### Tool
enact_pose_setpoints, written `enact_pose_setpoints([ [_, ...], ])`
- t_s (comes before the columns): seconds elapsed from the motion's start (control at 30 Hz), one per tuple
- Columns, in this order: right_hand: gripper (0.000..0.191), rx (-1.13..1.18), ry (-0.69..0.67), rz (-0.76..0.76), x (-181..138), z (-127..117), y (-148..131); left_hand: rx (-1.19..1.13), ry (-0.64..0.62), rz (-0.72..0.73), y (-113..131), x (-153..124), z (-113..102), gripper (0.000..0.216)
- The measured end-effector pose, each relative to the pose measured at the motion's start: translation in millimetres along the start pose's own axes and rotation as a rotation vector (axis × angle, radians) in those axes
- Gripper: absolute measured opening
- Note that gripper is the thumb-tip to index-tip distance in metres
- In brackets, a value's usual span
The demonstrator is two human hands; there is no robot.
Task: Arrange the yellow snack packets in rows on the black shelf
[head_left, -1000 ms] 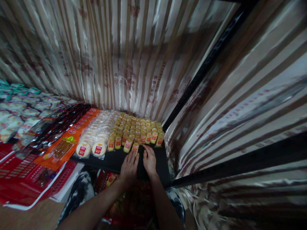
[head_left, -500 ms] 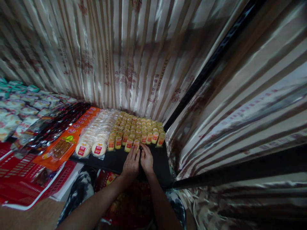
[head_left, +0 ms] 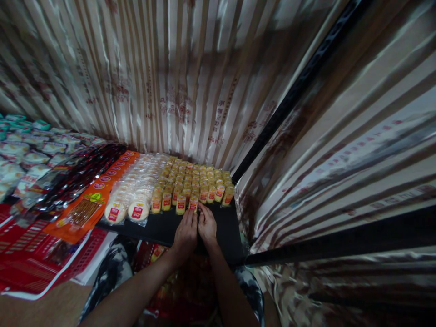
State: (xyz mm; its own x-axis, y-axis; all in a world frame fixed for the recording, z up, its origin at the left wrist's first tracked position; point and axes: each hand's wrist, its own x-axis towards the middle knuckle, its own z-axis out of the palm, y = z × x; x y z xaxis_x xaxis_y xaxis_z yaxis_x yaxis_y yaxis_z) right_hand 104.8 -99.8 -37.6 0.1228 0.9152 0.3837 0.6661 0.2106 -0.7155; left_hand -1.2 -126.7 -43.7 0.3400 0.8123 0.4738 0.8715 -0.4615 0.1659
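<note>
Rows of small yellow snack packets (head_left: pixel 194 181) with red labels stand on a black shelf (head_left: pixel 160 229). My left hand (head_left: pixel 185 230) and my right hand (head_left: pixel 207 226) lie side by side on the shelf, just in front of the packets. Both have their fingers stretched forward. Their fingertips touch one packet (head_left: pixel 193 203) at the front of the block, level with the front row. Neither hand wraps round anything.
Round white cakes in clear bags (head_left: pixel 136 200) lie left of the yellow packets, then orange packs (head_left: pixel 91 202), dark packs (head_left: pixel 78 175) and pale bags (head_left: pixel 27 159). A red basket (head_left: pixel 30 259) sits lower left. Striped shiny curtain (head_left: pixel 163 77) hangs behind and right, with black frame bars (head_left: pixel 293 91).
Both hands slid forward and closer together, and the front packet moved up into line with the front row. The view tilted slightly.
</note>
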Motion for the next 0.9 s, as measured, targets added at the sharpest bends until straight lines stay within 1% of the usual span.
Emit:
enact_pose_setpoints([
  [0.13,0.048,0.012,-0.003,0.009,0.4,-1.8,-1.4,0.009,0.003,-0.011,2.4,9.8,4.7,0.037],
  [0.27,0.049,0.025,0.014,-0.031,1.6,-1.7,0.8,0.025,0.038,-0.028,2.8,16.0,9.3,0.038],
  [0.4,0.051,-0.012,-0.042,-0.054,2.1,-0.4,4.2,0.051,0.047,0.005,0.2,19.0,13.6,0.039],
  [0.47,0.052,-0.030,-0.038,-0.055,1.9,0.1,5.3,0.065,0.040,0.029,-1.0,20.5,13.9,0.039],
  [0.6,0.051,-0.026,0.016,-0.069,0.7,0.6,6.3,0.068,0.049,0.058,-1.7,23.1,10.3,0.040],
  [0.73,0.049,-0.023,-0.006,-0.088,-0.1,1.6,7.0,0.035,0.071,0.037,-2.2,23.9,7.0,0.042],
  [0.9,0.056,-0.052,-0.023,-0.059,-0.1,3.8,7.8,-0.002,0.067,0.060,-3.8,24.2,10.4,0.045],
])
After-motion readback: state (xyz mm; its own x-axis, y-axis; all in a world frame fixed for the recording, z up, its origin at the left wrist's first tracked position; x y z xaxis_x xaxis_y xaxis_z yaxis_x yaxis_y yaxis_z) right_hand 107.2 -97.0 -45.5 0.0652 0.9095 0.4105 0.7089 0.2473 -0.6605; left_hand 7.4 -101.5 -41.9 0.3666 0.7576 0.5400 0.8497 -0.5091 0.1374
